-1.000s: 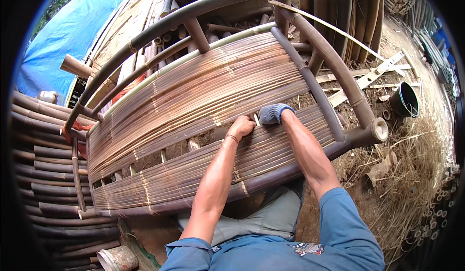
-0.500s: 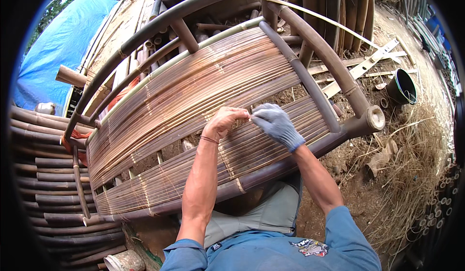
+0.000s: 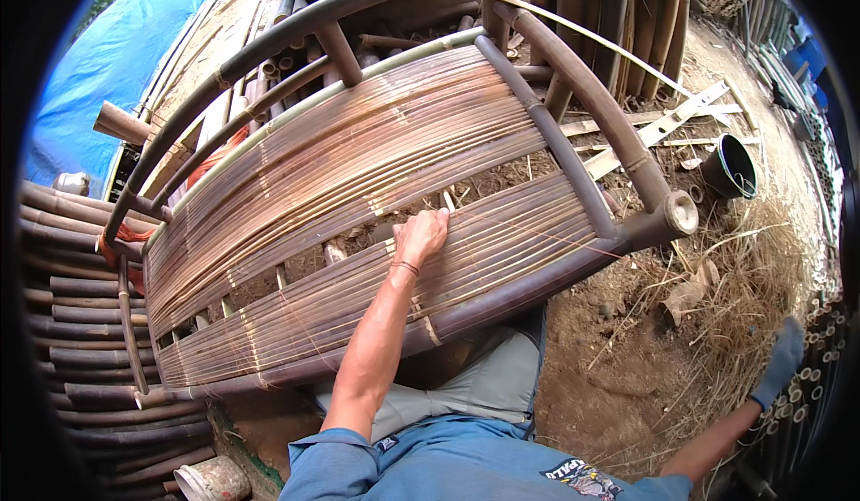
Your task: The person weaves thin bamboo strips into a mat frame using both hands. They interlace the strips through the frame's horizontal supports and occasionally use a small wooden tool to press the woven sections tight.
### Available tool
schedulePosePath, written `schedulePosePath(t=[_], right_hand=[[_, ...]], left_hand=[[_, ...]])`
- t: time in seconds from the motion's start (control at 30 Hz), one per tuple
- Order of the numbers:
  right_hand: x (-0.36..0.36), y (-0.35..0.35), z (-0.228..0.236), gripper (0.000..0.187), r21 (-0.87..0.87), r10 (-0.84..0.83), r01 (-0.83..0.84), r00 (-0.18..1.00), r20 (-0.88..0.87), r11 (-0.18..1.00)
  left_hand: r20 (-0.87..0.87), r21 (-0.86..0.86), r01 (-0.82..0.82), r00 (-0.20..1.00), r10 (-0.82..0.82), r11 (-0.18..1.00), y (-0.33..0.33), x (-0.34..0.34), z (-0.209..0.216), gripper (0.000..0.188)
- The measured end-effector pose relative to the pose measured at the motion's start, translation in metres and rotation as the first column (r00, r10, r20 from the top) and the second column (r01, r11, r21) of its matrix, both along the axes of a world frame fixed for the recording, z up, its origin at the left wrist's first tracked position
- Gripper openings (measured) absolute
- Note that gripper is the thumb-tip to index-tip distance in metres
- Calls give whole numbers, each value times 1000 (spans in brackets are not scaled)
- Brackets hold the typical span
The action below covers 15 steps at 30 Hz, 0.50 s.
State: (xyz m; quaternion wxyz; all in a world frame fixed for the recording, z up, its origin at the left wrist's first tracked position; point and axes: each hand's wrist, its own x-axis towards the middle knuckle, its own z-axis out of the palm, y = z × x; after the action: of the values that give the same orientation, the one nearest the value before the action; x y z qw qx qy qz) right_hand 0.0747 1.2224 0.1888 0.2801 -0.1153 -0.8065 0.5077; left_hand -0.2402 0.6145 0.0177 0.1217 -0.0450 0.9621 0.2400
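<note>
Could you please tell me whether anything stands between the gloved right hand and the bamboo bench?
Nothing visible seems to block the gloved right hand from the bamboo bench; the dry straw between them in the picture appears to lie on the ground.

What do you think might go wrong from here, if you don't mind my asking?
The thin string running right from beside the left hand might snag on the slats or snap if pulled hard.
The left hand is bare and against the slats' edges, so a splinter seems possible.
The gloved right hand is stretched far out by the straw and cut tubes, so it could knock them.
</note>
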Motion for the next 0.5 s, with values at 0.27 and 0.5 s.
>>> schedulePosePath(t=[0.27,0.5], right_hand=[[-123,-208,-67,47,671,-49,-57,989,139,739],[-253,-416,-138,40,657,162,-476,862,481,585]], left_hand=[[-216,-82,83,971,-99,993,-3,17,-7,47],[46,68,91,995,-94,994,-13,4,-2,45]])
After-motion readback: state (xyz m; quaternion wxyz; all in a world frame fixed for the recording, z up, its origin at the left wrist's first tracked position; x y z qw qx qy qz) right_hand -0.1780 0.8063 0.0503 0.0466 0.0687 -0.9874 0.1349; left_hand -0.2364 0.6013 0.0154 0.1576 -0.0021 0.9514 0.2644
